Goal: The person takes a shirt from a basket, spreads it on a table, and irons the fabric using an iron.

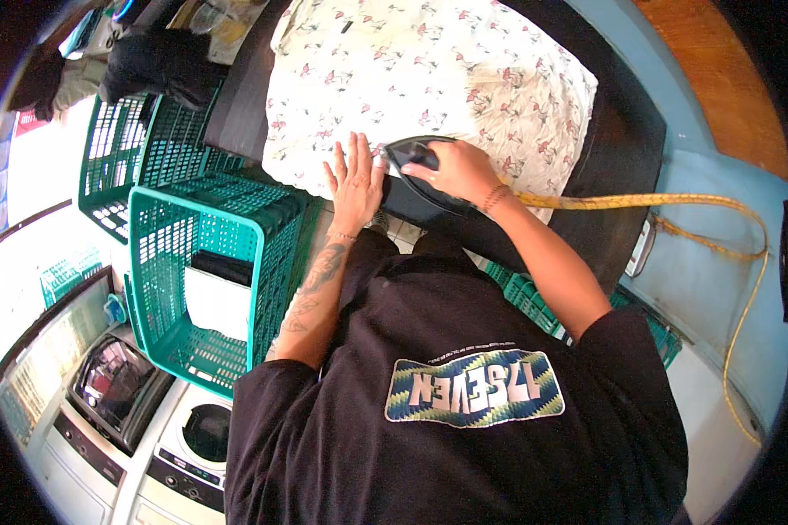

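A white cloth with a red bird-like print (394, 72) lies spread over a dark padded table (620, 131). My right hand (456, 170) is closed around the handle of a black clothes iron (410, 154), whose tip points left near the cloth's front edge. Just left of that tip, my left hand (358, 180) rests flat on the cloth with its fingers slightly apart, holding nothing. A yellow fabric-covered cord (604, 202) runs right from beside my right wrist. Part of the iron is hidden by my right hand.
A green plastic basket (259, 230) holding folded black and white cloth stands at the left, with more green baskets (115, 157) behind. Dark garments (157, 62) lie at the upper left. Washing machines (187, 453) stand at the lower left. The cord loops beside a blue wall (702, 275).
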